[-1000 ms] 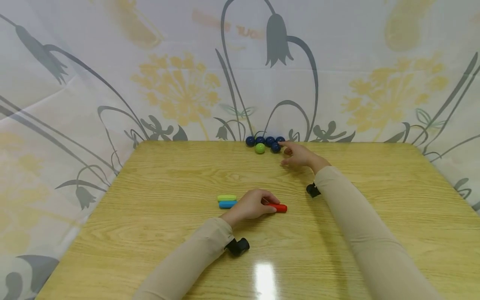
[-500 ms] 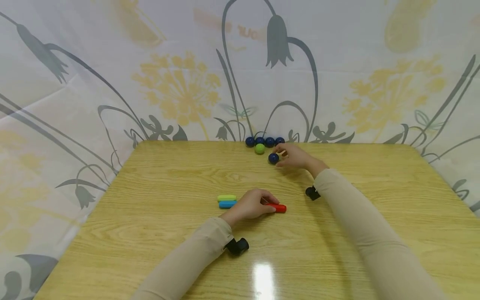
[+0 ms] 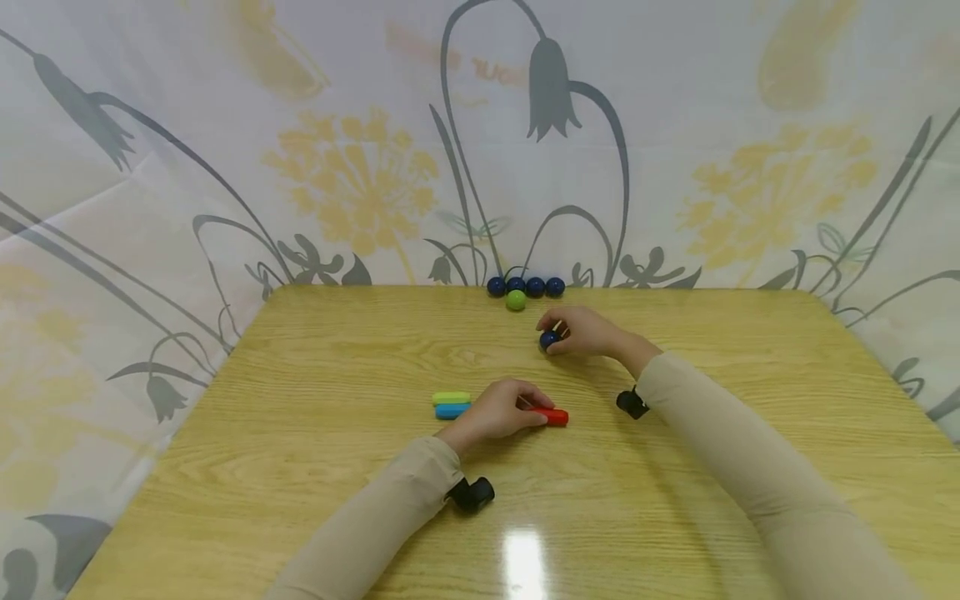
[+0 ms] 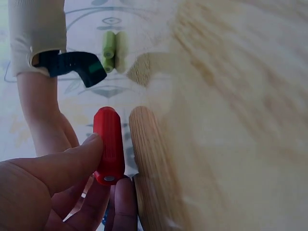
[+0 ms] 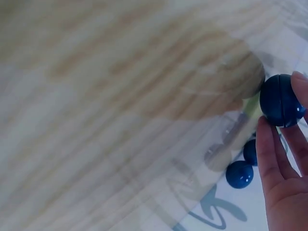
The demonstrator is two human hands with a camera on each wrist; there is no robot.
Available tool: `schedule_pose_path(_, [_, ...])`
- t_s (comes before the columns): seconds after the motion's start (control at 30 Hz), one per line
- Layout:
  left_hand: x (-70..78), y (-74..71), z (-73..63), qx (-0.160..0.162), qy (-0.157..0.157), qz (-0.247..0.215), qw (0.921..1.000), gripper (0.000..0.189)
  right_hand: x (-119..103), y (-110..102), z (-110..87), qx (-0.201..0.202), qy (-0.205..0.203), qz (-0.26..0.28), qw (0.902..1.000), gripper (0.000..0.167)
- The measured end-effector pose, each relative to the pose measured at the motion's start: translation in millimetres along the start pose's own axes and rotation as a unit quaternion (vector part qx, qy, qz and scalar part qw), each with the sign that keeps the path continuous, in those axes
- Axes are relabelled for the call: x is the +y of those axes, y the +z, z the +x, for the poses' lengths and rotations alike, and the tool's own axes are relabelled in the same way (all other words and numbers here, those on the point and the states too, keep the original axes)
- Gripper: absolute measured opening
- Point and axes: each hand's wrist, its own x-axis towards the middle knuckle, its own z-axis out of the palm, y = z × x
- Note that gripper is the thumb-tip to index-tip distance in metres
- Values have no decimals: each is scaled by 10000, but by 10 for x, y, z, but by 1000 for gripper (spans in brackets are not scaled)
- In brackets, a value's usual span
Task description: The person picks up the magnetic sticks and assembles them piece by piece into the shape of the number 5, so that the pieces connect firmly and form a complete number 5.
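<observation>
Left hand (image 3: 495, 412) gripping one stick (image 3: 557, 416), whose end extends to the right of the grip. Left of this grip, beside the wrist, two sticks lie side by side on the table (image 3: 225, 467): the near stick (image 3: 452, 412) and, just beyond it, the far stick (image 3: 452, 398). Beyond the left grip, the right hand (image 3: 585, 331) holds one ball (image 3: 550, 340). Farther out from the right grip, a row of four balls (image 3: 535, 287) runs leftward along the table's back edge; a single ball (image 3: 515, 301), ahead and left of the grip, sits on the row's near side. Behind all, the patterned cloth (image 3: 637, 50).
</observation>
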Motion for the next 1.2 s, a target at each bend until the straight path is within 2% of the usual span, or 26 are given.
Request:
schedule_pose_path(0.1, [-7, -1, -1, 22, -55, -54, 10000, 17, -17, 18, -79, -60, 16, 5, 10000, 30])
schedule_pose_path(0.27, [-29, -34, 16, 146, 27, -29, 9999, 18, -61, 42, -212, -56, -71, -9, 10000, 27])
schedule_pose_path(0.6, [-48, -97, 52, 403, -82, -136, 9991, 18, -162, 122, -407, -3, -55, -71, 10000, 27])
schedule_pose_path(1.0, [-30, -126, 91, 689, -163, -180, 9973, 17, -199, 183, -622, 66, 8, 395, 9992, 23])
schedule_pose_path(1.2, [-10, -125, 130, 731, -231, -229, 9968, 15, -229, 217, -702, 50, 86, 628, 9980, 20])
